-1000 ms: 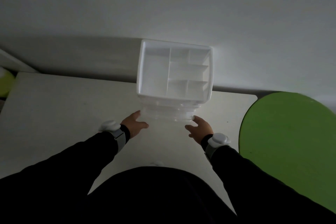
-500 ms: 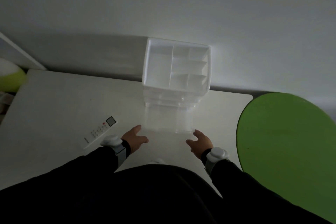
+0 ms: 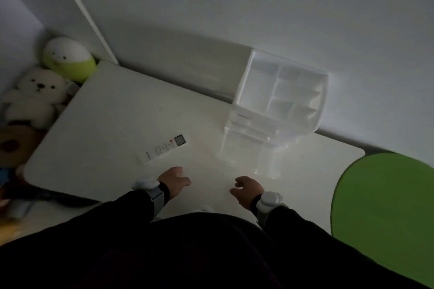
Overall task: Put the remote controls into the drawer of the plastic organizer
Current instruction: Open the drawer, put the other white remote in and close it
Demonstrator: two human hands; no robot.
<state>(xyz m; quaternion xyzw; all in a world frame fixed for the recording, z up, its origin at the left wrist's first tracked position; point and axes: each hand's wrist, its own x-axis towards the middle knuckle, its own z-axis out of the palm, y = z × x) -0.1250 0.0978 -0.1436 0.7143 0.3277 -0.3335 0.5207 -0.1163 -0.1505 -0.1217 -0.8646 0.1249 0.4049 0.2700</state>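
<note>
A white remote control (image 3: 165,149) lies flat on the white table (image 3: 112,124) just left of centre frame, slanted, its small grey display at the upper right end and a red button beside it. Rows of tiny keys and a line of print near its lower end are too small and dim to read.

The plastic organizer (image 3: 280,96) stands at centre right against the pale wall. It is translucent white, boxy with rounded corners, and its open top is split by thin partitions into several compartments. Its bottom drawer (image 3: 249,152) is pulled out toward the lower part of the frame, clear-walled, and no remote shows inside it.

The left hand (image 3: 175,179) hovers just below the remote, apart from it, fingers loosely curled and holding nothing. The right hand (image 3: 246,189) hangs below the drawer front, fingers slightly spread, also holding nothing. Both wrists carry grey bands above black sleeves.

At the left edge sit plush toys: a white and lime green egg-shaped one (image 3: 69,58) and a white bear (image 3: 35,96). A smooth green rounded surface (image 3: 385,206) fills the lower right.
</note>
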